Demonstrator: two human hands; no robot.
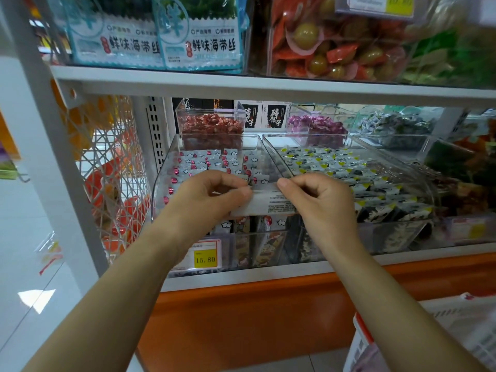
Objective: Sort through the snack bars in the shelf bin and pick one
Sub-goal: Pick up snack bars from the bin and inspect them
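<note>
From the head camera we saw the left hand (212, 191) and the right hand (319, 200) raised side by side in front of the middle shelf (241, 85). Between them they held one snack bar (264, 204) over the near part of the clear bin (161, 170) on the left. The bar's long axis ran left to right, almost level, and its pale printed side with small black text faced us. The left thumb and forefinger were pinched on its left end. The right thumb and forefinger were pinched on its right end. The other fingers of both hands were curled in toward the palms, and we could not tell whether they touched the wrapper.

More bars (212, 162) in white wrappers with pink dots lay in rows in the same bin, farther back than the held one. Just to the right stood a second clear bin (271, 146) holding packets with yellow corners (335, 165). Behind the two bins, a small box of red sweets (212, 126) stood on the left and one of purple sweets (316, 124) on the right. A yellow price tag (205, 257) sat at the shelf's near edge, below the left wrist.
</note>
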